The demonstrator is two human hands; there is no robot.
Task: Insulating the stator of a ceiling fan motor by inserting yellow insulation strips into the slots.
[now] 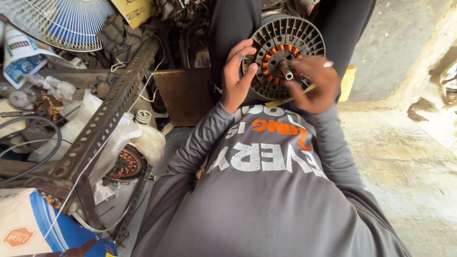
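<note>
Motor [285, 57] sits on the lap, round finned housing, copper windings ringing a centre shaft. Left hand [236, 76] cups its left rim, fingers loosely curled on the fins. Right hand [312, 81] covers the lower right, fingertips pinched by the shaft; what they hold, can't tell. Yellow strip [349, 82] just right of the motor. White-and-blue box [28, 228] at bottom-left floor corner, orange hexagon label. White packet [19, 57] top left under the fan guard [71, 21]. Perforated angle bar [109, 109] runs diagonally between.
</note>
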